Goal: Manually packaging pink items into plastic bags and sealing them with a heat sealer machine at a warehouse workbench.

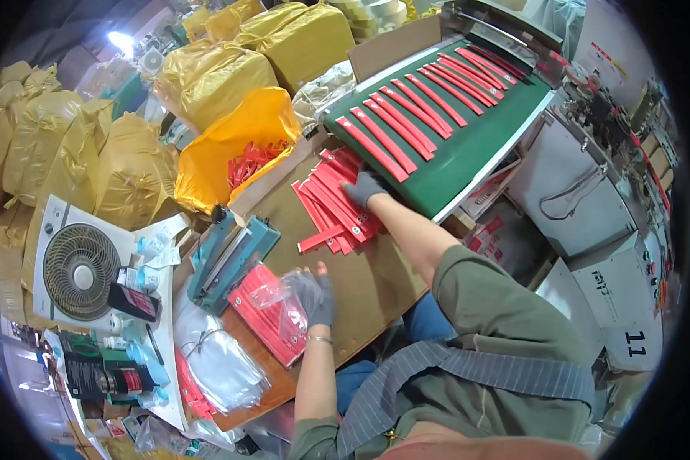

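My left hand point(317, 297), in a grey glove with bare fingertips, is at the edge of a clear plastic bag point(290, 295). Crumpled film is gathered against its fingers, which look closed on it. Under the film lies a neat stack of long red packets point(264, 314). Farther off, my right hand point(366, 189), gloved in grey too, reaches over the right side of a loose pile of red packets point(331, 201). Its fingers stretch out flat against them; their tips are partly hidden.
A green conveyor belt point(456, 165) carries a row of red packets at the far right. Beside the stack stands a teal bag sealer point(230, 257). An orange bag point(199, 165) contains red pieces. Clear bags point(218, 364) lie near a fan point(83, 272); yellow sacks point(134, 165) stand behind.
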Demonstrator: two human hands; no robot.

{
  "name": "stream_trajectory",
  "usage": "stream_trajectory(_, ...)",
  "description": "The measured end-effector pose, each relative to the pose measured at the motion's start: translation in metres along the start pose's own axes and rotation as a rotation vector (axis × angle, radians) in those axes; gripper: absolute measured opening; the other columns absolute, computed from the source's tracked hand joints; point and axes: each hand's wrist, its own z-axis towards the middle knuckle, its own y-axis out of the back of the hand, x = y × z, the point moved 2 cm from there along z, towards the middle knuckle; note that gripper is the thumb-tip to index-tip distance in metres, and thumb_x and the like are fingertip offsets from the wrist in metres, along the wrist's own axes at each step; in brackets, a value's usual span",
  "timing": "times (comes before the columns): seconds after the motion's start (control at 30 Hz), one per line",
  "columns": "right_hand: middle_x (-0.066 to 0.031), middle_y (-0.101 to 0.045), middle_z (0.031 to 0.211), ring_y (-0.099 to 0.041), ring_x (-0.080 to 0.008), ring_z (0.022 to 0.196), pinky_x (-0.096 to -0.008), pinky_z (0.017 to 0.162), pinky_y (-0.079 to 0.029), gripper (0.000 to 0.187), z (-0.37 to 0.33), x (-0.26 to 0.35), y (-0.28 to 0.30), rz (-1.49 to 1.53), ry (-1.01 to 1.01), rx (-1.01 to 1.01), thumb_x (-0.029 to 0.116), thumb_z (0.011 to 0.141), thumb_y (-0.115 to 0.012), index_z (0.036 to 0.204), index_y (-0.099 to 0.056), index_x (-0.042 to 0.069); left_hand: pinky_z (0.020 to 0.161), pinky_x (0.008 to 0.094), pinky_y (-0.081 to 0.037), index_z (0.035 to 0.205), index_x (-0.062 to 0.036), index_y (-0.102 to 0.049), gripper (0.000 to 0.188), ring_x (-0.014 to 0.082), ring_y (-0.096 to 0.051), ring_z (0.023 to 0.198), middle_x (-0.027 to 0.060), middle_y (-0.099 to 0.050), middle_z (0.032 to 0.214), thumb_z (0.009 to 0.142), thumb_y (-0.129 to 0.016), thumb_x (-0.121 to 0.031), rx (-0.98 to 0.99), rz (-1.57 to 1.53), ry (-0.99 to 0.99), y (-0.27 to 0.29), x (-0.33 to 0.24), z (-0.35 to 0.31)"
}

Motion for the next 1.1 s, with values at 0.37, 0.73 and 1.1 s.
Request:
stream_trajectory(0.37,-0.0209,-0.048,0.129,-0.048,-0.0314,0.120,-0.0375,0.099,-0.040,0.066,-0.110,-0.044,-0.031,0.390,0.422,-0.105,0.040,0.082,-0.065,0.130,-0.042,0.000,0.097,0.0444,-0.036,0.122,0.0001,-0.051,0.058,0.0390,-0.050,0.109,0.0225,-0.055,0.118,0.086,-0.056,-0.045,-0.059,-0.481,-0.118,-0.027,-0.003,0.067)
stream_trajectory(0.73,-0.0137,-0.052,0.112,-0.054,-0.0323,0.103,-0.0391,0.081,-0.047,0.040,-0.233,-0.089,0.022,-0.153,0.815,-0.275,0.034,0.078,-0.064,0.105,-0.055,0.007,0.098,0.0471,-0.035,0.125,-0.0014,-0.050,0.062,0.0407,-0.047,0.112,0.0247,-0.051,0.122,0.087,-0.051,-0.050,-0.181,-0.332,-0.202,-0.051,0.020,0.071)
stream_trajectory(1.1,-0.0129,-0.055,0.105,-0.053,-0.0332,0.099,-0.0436,0.083,-0.044,0.028,-0.234,-0.108,0.013,-0.128,0.811,-0.310,0.031,0.079,-0.059,0.094,-0.055,0.007,0.106,0.0437,-0.030,0.128,0.0013,-0.048,0.061,0.0402,-0.043,0.121,0.0259,-0.045,0.133,0.094,-0.040,-0.048,-0.034,-0.120,0.005,-0.019,-0.007,0.064)
